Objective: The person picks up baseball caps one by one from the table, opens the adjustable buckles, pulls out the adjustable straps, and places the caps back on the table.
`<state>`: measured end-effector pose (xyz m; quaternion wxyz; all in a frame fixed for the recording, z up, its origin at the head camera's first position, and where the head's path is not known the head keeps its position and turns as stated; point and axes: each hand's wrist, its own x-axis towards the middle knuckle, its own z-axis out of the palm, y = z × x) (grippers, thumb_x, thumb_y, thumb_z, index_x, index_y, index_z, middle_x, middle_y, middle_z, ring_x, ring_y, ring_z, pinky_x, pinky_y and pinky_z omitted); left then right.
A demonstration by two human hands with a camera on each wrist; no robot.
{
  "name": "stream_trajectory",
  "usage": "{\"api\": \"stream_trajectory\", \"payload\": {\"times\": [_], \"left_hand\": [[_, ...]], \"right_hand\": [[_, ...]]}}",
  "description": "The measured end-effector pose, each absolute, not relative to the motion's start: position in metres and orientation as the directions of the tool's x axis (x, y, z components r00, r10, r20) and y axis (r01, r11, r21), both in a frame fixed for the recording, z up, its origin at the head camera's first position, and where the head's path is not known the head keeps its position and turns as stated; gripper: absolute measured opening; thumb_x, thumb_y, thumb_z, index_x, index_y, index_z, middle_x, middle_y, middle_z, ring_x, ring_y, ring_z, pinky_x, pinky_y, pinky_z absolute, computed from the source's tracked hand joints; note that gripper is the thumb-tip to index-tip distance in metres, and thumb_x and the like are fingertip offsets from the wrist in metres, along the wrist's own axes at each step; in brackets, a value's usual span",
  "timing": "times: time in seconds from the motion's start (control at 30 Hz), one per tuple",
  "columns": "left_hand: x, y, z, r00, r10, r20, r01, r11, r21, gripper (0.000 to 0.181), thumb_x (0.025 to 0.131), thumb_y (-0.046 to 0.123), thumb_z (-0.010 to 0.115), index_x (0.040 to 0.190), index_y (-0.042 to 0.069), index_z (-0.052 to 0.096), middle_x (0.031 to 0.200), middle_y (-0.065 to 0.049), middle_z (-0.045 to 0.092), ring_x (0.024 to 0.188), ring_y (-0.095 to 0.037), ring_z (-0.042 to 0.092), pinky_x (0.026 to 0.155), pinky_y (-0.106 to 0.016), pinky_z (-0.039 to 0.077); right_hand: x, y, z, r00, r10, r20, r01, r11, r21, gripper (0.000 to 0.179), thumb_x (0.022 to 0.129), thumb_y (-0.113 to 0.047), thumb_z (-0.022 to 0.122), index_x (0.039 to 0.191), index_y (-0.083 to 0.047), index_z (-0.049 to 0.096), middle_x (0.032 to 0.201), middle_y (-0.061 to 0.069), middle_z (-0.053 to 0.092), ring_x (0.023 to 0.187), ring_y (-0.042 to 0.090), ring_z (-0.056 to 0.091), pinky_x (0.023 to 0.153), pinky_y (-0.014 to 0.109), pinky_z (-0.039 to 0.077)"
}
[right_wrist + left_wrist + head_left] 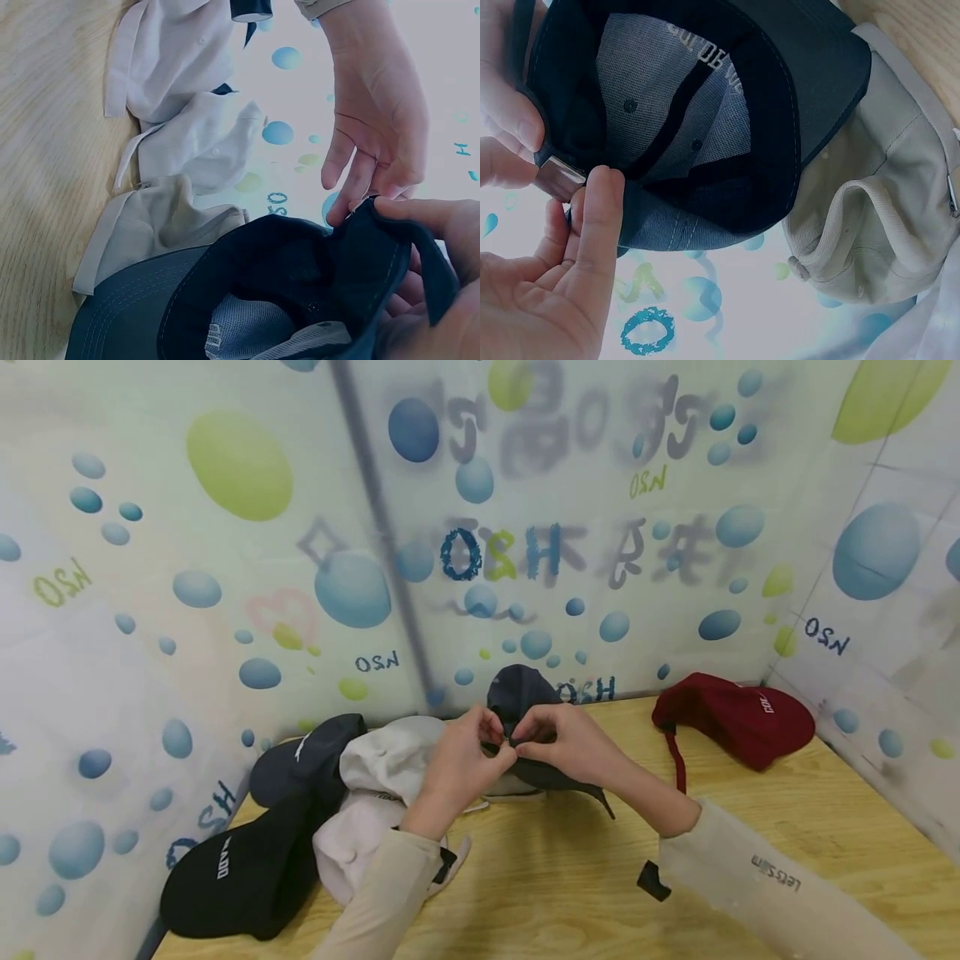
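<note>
Both hands hold a dark navy cap [519, 687] above the table, with its hollow inside facing me in the left wrist view. My left hand [467, 750] pinches the small metal buckle [561, 178] at the back of the cap. My right hand [573, 742] grips the cap's strap [427, 266] between thumb and fingers, close beside the left fingertips. The cap's brim [821, 56] points away from the hands. Behind it in the left wrist view lies a beige cap [889, 157], partly covered by the navy one. Strap ends inside the fingers are hidden.
Left on the wooden table [570, 877] lie a black cap [247, 872], another navy cap [307, 760], a white cap [393, 752] and a pale pinkish cap [356, 843]. A red cap [738, 718] lies at the back right. A printed curtain [300, 527] hangs behind.
</note>
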<state>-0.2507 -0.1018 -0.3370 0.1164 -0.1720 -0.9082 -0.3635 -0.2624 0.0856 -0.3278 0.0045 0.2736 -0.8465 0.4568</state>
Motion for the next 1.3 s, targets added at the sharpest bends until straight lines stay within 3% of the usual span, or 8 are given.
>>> {"api": "stream_trajectory", "payload": {"times": [0.33, 0.67, 0.87, 1.13, 1.3], "left_hand": [[-0.250, -0.103, -0.338, -0.902, 0.248, 0.354, 0.422, 0.681, 0.598, 0.015, 0.086, 0.012, 0.066, 0.096, 0.015, 0.055, 0.095, -0.002, 0.065, 0.093, -0.021, 0.068, 0.074, -0.032, 0.053], [-0.251, -0.106, -0.337, -0.888, 0.240, 0.392, 0.452, 0.615, 0.646, 0.011, 0.089, 0.005, 0.067, 0.094, 0.010, 0.058, 0.093, -0.005, 0.067, 0.090, -0.021, 0.071, 0.075, -0.030, 0.059], [-0.251, -0.109, -0.338, -0.885, 0.230, 0.404, 0.454, 0.614, 0.646, 0.013, 0.090, 0.005, 0.065, 0.086, 0.011, 0.054, 0.089, -0.005, 0.064, 0.092, -0.022, 0.072, 0.070, -0.024, 0.058], [-0.251, -0.111, -0.341, -0.853, 0.242, 0.462, 0.505, 0.605, 0.615, 0.018, 0.087, 0.003, 0.063, 0.076, 0.012, 0.053, 0.081, -0.003, 0.054, 0.079, -0.014, 0.062, 0.068, -0.020, 0.055], [-0.253, -0.113, -0.345, -0.853, 0.295, 0.430, 0.521, 0.519, 0.678, 0.017, 0.091, 0.006, 0.063, 0.077, 0.012, 0.056, 0.085, -0.002, 0.054, 0.076, -0.011, 0.057, 0.070, -0.020, 0.056]], "right_hand": [[-0.263, 0.084, -0.333, -0.845, -0.461, 0.272, -0.477, 0.419, -0.773, 0.007, 0.091, -0.008, 0.071, 0.098, -0.006, 0.071, 0.094, 0.008, 0.073, 0.084, 0.014, 0.069, 0.075, 0.027, 0.055], [-0.265, 0.088, -0.333, -0.864, -0.430, 0.263, -0.447, 0.413, -0.794, 0.008, 0.092, -0.013, 0.071, 0.098, -0.008, 0.072, 0.094, 0.006, 0.072, 0.083, 0.013, 0.067, 0.074, 0.027, 0.054], [-0.266, 0.087, -0.335, -0.857, -0.428, 0.285, -0.459, 0.385, -0.801, 0.013, 0.097, -0.016, 0.065, 0.100, -0.006, 0.073, 0.097, 0.008, 0.072, 0.086, 0.014, 0.066, 0.077, 0.025, 0.054], [-0.266, 0.082, -0.337, -0.861, -0.425, 0.281, -0.457, 0.401, -0.794, 0.014, 0.094, -0.018, 0.070, 0.099, -0.005, 0.069, 0.094, 0.009, 0.071, 0.081, 0.011, 0.067, 0.073, 0.026, 0.055], [-0.267, 0.083, -0.339, -0.873, -0.422, 0.244, -0.426, 0.418, -0.802, 0.017, 0.095, -0.019, 0.068, 0.103, -0.004, 0.067, 0.093, 0.009, 0.069, 0.077, 0.013, 0.062, 0.069, 0.026, 0.052]]}}
